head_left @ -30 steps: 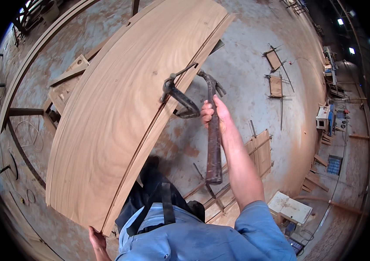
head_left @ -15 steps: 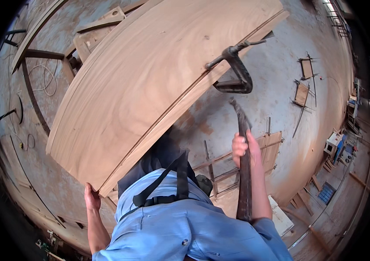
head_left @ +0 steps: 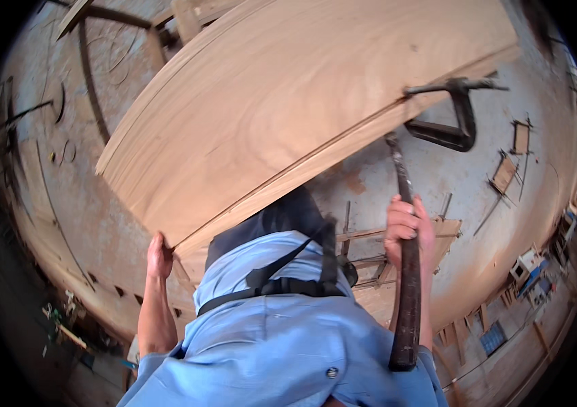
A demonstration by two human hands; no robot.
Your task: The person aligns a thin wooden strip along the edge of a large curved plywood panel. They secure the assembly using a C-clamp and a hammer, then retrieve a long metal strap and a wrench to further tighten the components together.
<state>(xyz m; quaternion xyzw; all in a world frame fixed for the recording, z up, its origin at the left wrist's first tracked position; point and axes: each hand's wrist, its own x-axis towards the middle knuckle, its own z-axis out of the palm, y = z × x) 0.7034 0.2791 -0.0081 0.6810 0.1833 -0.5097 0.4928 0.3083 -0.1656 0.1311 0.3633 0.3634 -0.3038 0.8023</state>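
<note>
A large, pale curved wooden panel point(head_left: 268, 129) spans the view in front of me, with a groove line along its near edge. My left hand point(head_left: 160, 256) grips its near left corner. Clamped on the panel's near edge at the right is a dark metal C-clamp point(head_left: 466, 119). My right hand point(head_left: 407, 227) is closed around a long dark-handled tool point(head_left: 407, 302), thick at the lower end and narrow at the upper. The tool's upper tip is by the panel's near edge, left of the clamp; whether they touch I cannot tell.
Below the panel, a slatted wooden assembly with metal bars point(head_left: 448, 234) lies on the floor by my legs. Two small clamped wooden frames point(head_left: 504, 174) lie farther right. A wooden frame point(head_left: 92, 74) and a looped cord point(head_left: 122, 57) are at the far left.
The panel and C-clamp have shifted right in the picture. The tool's tip has come up closer to the panel's near edge. My left hand still holds the corner.
</note>
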